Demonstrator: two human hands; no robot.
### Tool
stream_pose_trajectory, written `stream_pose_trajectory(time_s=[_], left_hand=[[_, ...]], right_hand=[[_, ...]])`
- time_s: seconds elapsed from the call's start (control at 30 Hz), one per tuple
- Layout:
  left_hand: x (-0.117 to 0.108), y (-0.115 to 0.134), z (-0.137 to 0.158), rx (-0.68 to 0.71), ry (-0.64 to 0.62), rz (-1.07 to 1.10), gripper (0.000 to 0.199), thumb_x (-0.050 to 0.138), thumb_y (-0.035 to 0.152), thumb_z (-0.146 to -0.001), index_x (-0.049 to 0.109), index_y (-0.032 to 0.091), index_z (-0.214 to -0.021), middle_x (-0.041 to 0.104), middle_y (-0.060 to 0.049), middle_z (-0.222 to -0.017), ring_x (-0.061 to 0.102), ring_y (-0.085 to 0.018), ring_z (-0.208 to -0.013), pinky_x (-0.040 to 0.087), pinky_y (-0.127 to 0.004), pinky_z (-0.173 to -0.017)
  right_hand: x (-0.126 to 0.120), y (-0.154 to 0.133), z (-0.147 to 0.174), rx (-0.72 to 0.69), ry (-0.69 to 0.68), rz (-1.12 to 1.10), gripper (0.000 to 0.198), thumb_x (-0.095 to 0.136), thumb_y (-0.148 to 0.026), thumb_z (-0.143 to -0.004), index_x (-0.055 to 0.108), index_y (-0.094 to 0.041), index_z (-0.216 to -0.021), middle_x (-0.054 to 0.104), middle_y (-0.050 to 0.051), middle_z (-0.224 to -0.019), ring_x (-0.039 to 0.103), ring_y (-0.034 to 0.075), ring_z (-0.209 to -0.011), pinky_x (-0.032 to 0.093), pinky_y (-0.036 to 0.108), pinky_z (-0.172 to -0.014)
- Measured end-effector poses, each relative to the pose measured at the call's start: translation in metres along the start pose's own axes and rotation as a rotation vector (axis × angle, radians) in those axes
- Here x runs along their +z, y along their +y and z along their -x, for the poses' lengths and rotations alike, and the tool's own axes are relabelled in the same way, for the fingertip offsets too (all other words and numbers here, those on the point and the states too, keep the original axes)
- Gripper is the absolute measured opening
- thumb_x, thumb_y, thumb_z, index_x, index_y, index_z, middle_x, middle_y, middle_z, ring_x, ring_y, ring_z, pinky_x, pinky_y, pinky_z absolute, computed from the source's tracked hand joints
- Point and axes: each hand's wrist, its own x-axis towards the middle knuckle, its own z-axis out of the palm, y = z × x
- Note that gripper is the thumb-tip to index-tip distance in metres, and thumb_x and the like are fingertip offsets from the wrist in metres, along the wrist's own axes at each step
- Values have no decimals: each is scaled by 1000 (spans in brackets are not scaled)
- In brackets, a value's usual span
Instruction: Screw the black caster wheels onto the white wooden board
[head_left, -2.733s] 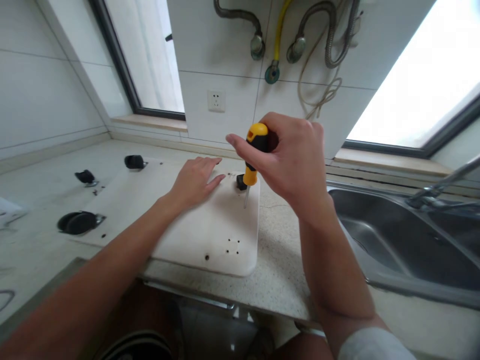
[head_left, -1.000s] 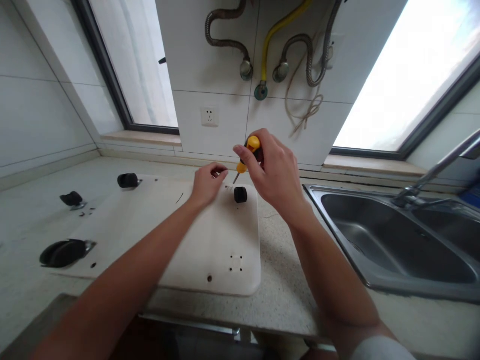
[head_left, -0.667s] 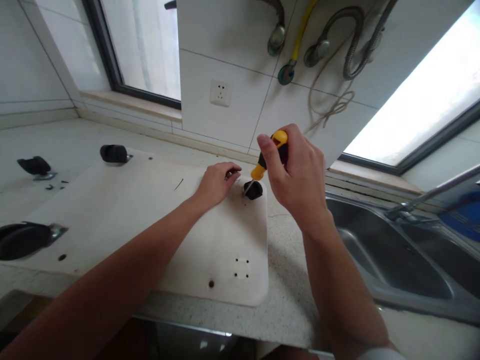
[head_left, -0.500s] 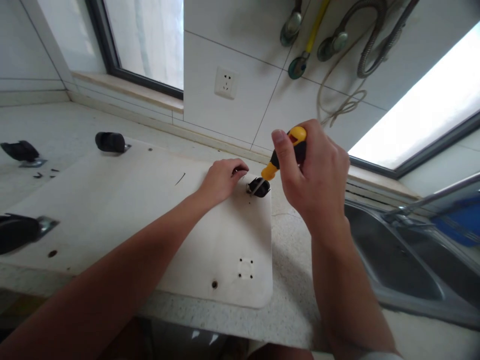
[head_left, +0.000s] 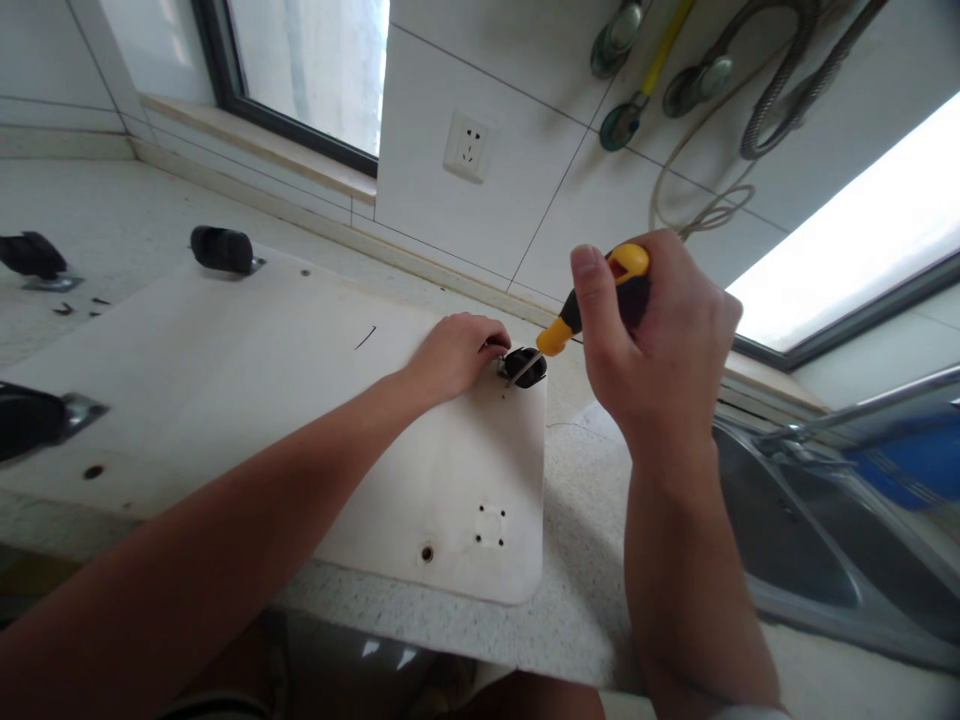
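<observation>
My right hand [head_left: 660, 330] is wrapped round a yellow and black screwdriver [head_left: 556, 336], thumb laid along the handle. The shaft slants down to the left across a black caster [head_left: 527, 368], its tip near the caster's metal base. That caster is at the far right corner of a white board [head_left: 420, 470] lying on the counter. My left hand [head_left: 457, 350] rests on the board just left of the caster. Its fingers are curled together, tips against or very near the caster's base; what they pinch is hidden. Screw holes [head_left: 491, 525] form a square at the near right corner.
More black casters stand on the board's left part [head_left: 222, 249], at the left edge [head_left: 34, 420] and on the counter [head_left: 34, 258], with small screws [head_left: 63, 309] beside the last. A sink [head_left: 787, 520] is at right. Pipe valves [head_left: 619, 122] and a socket [head_left: 469, 147] are on the wall.
The view has shifted slightly. My left fingers have come closer to the caster's base. The screwdriver handle leans further right, with its tip still at the caster.
</observation>
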Motion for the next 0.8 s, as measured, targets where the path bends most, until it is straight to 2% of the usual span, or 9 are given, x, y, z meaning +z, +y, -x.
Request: stream_pose_trajectory(time_s=[0.3, 0.5, 0.6, 0.7, 0.8], left_hand=[[2, 3, 2, 91, -46, -210, 24, 67, 12, -102, 87, 22, -109, 84, -8, -108, 74, -29, -105, 57, -42, -97], [4, 5, 1, 71, -55, -277, 23, 65, 16, -106, 86, 21, -112, 83, -9, -113, 73, -30, -110, 57, -43, -99], [4, 6, 0, 57, -86, -306, 22, 65, 17, -106, 86, 20, -113, 82, -11, -114, 73, -31, -111, 57, -43, -99], [3, 6, 1, 68, -96, -299, 24, 66, 14, -103, 86, 20, -113, 81, -10, -113, 73, -31, -111, 57, -44, -100], [3, 5, 2, 70, -80, -246, 28, 64, 11, -101, 87, 20, -113, 80, -10, -113, 74, -30, -110, 57, -42, -98]], right_hand=[[-4, 2, -1, -8, 36, 10, 37, 65, -53, -110, 55, -27, -86, 58, -2, -71, 50, 17, -62, 35, 38, -68], [-9, 0, -1, -29, 197, -66, 35, 62, -51, -113, 58, -27, -89, 57, -1, -73, 55, 18, -64, 42, 37, -69], [-9, -1, -1, -16, 256, -113, 36, 58, -56, -114, 61, -27, -93, 58, 1, -78, 61, 21, -70, 45, 38, -69], [-5, 1, -1, -8, 273, -121, 34, 58, -55, -114, 62, -27, -96, 61, 3, -82, 62, 22, -73, 48, 39, -71], [1, 6, -1, -15, 233, -91, 31, 62, -51, -113, 60, -27, -93, 63, 2, -81, 60, 19, -69, 47, 38, -72]])
